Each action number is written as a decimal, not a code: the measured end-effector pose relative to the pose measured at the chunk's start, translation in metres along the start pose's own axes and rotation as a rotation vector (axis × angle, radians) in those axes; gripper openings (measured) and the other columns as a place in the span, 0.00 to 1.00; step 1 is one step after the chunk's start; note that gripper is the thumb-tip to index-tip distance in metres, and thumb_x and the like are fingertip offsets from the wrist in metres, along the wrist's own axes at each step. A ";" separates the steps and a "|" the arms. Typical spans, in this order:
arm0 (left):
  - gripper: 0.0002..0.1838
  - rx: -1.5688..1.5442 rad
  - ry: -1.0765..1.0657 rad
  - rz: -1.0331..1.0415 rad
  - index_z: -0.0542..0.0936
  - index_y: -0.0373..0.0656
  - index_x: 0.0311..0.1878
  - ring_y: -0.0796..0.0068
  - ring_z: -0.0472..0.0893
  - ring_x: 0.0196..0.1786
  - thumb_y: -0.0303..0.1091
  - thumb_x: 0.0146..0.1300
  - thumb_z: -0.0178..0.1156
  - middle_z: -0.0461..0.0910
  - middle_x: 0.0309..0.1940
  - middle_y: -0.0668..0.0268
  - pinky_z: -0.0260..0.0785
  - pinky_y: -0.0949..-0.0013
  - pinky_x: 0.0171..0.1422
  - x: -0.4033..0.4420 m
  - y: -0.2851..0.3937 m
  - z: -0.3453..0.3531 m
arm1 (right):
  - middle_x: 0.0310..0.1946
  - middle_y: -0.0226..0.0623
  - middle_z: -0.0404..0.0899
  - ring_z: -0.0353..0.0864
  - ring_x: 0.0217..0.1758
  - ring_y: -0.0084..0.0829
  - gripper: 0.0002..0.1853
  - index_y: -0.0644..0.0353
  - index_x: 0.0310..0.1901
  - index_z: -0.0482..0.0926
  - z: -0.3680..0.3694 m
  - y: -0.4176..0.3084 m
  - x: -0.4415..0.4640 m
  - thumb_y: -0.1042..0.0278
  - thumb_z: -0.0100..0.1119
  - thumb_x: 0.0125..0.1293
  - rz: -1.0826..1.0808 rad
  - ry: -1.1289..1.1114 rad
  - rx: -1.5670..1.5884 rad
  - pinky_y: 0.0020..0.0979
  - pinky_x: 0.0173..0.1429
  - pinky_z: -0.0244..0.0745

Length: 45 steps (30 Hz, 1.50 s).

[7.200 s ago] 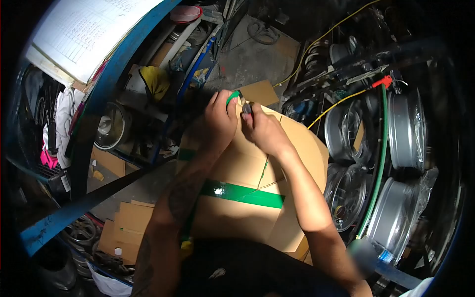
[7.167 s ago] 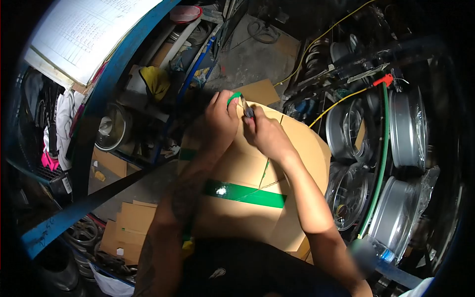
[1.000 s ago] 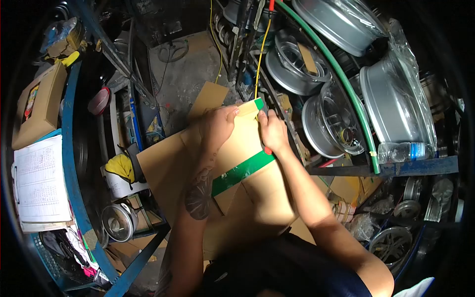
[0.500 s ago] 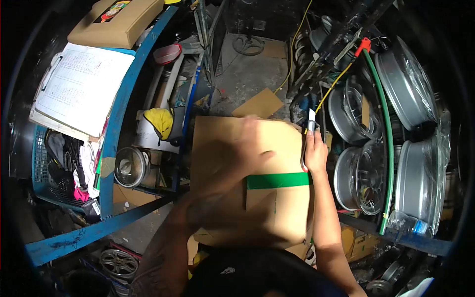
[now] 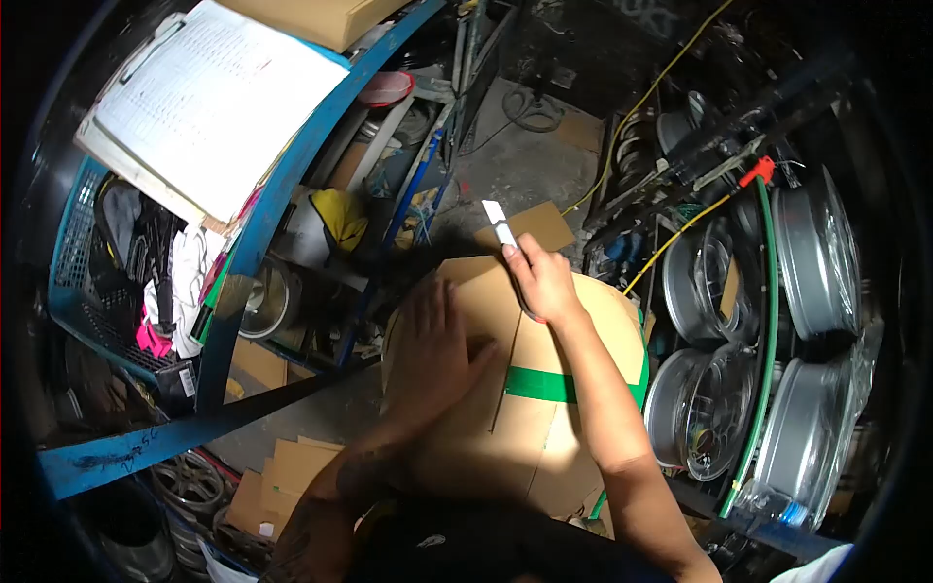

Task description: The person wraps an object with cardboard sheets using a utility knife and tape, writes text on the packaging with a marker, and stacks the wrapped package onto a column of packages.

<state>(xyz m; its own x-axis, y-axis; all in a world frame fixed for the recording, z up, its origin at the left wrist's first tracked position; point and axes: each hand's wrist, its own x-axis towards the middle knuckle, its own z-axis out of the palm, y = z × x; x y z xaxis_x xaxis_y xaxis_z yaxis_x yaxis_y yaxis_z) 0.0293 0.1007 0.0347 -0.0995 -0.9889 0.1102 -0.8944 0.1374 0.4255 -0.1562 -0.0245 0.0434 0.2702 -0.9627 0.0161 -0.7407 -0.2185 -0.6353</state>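
A large piece of cardboard point(image 5: 466, 457) with rounded far edges lies in front of my body, crossed by a strip of green tape point(image 5: 540, 385). My left hand point(image 5: 437, 355) rests flat on its left part, fingers spread and in shadow. Above the cardboard's far edge, my right hand point(image 5: 544, 282) is closed around a utility knife point(image 5: 502, 231), whose pale blade points up and to the left. A dark line runs down the cardboard between my hands.
Wheel rims point(image 5: 805, 262) fill the rack at the right, beside a green hose point(image 5: 765, 360). At the left are a blue metal beam point(image 5: 117, 457), written sheets point(image 5: 214, 107) and a plastic basket point(image 5: 73, 262). Another cardboard piece point(image 5: 539, 228) lies beyond.
The view has swung around. My left hand, earlier pinching the cardboard's edge and then blurred, now lies spread on it. My right hand with the knife has moved from the right edge to the far edge.
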 end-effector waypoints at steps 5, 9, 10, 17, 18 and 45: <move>0.53 -0.288 0.177 -0.171 0.58 0.32 0.79 0.43 0.74 0.72 0.48 0.60 0.75 0.70 0.71 0.38 0.68 0.52 0.74 -0.017 -0.027 0.019 | 0.27 0.58 0.83 0.83 0.39 0.65 0.23 0.58 0.43 0.77 0.013 0.004 0.011 0.44 0.48 0.80 0.079 -0.021 -0.196 0.60 0.47 0.75; 0.44 -0.385 -0.054 -0.083 0.71 0.42 0.73 0.49 0.82 0.63 0.44 0.54 0.80 0.80 0.62 0.47 0.74 0.56 0.67 0.007 -0.058 -0.005 | 0.24 0.33 0.84 0.85 0.30 0.27 0.16 0.63 0.38 0.81 0.021 0.030 0.016 0.57 0.65 0.76 0.058 0.032 0.648 0.30 0.36 0.75; 0.43 -0.466 -0.138 -0.150 0.73 0.44 0.70 0.52 0.83 0.62 0.43 0.52 0.82 0.82 0.61 0.50 0.75 0.57 0.67 0.010 -0.062 -0.017 | 0.28 0.26 0.84 0.81 0.34 0.14 0.12 0.66 0.43 0.84 0.004 0.020 0.019 0.63 0.67 0.75 0.095 -0.064 0.664 0.22 0.37 0.72; 0.57 -0.843 0.098 -0.193 0.66 0.48 0.77 0.51 0.80 0.66 0.46 0.43 0.85 0.79 0.65 0.53 0.71 0.54 0.71 -0.003 -0.075 0.011 | 0.43 0.28 0.87 0.85 0.52 0.30 0.13 0.47 0.49 0.90 -0.029 -0.085 0.024 0.59 0.62 0.67 -0.754 -0.323 -0.729 0.38 0.57 0.72; 0.61 -0.879 0.097 -0.184 0.61 0.48 0.79 0.52 0.76 0.70 0.44 0.42 0.86 0.75 0.69 0.51 0.68 0.54 0.74 -0.003 -0.077 0.013 | 0.42 0.24 0.84 0.83 0.53 0.26 0.14 0.42 0.47 0.90 -0.023 -0.088 0.027 0.62 0.57 0.66 -0.836 -0.299 -0.755 0.35 0.59 0.68; 0.17 -0.510 0.169 -0.160 0.74 0.44 0.60 0.34 0.83 0.44 0.42 0.77 0.57 0.85 0.38 0.42 0.75 0.41 0.46 0.025 -0.066 0.038 | 0.24 0.34 0.81 0.82 0.20 0.23 0.19 0.64 0.39 0.76 -0.021 0.003 -0.009 0.53 0.58 0.80 0.251 -0.177 0.152 0.29 0.25 0.74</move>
<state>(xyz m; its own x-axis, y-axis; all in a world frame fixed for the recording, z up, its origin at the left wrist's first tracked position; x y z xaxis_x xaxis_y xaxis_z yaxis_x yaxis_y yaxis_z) 0.0688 0.0644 -0.0245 0.1290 -0.9827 0.1329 -0.5639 0.0375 0.8250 -0.1739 -0.0195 0.0570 0.2039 -0.9378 -0.2810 -0.7012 0.0604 -0.7104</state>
